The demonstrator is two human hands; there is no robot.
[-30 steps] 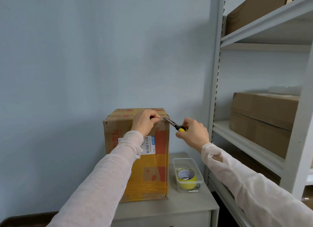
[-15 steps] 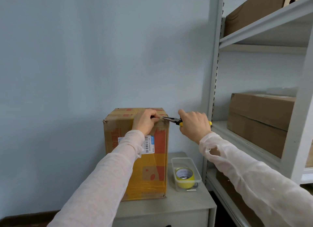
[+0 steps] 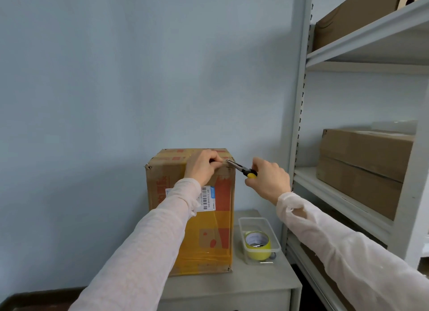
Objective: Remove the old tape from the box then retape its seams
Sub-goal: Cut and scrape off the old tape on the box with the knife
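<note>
A pale blue wall (image 3: 116, 102) fills the left side and the background. In front of it a tall brown cardboard box (image 3: 209, 245) with red print stands upright on a grey cabinet top (image 3: 255, 285), close to the wall. Bands of yellowish translucent old tape (image 3: 204, 259) cover the lower part of its front face and more tape runs over its top. A white shipping label (image 3: 209, 198) with a barcode sits on the front, partly behind a pale sleeve.

The left hand (image 3: 203, 168) rests on the box's top front edge near the right corner. Its fingers are curled and clamped over that edge; whether they also pinch a bit of tape is too small to tell.

Just beside those fingers, the metal tip of a pair of slim needle-nose pliers (image 3: 241, 169) with yellow and black handles touches the box's top right front corner. The right hand (image 3: 269, 180) is wrapped round the handles, and the tool slopes down from the corner to the fist.

Below, to the right of the box on the cabinet, a clear rectangular plastic container (image 3: 253, 218) holds a roll of yellow tape (image 3: 257, 245).

Farther right stands a light grey metal shelving unit (image 3: 299, 102). A closed brown carton (image 3: 362, 169) sits on its middle shelf and another brown carton (image 3: 355, 18) on the top one.
</note>
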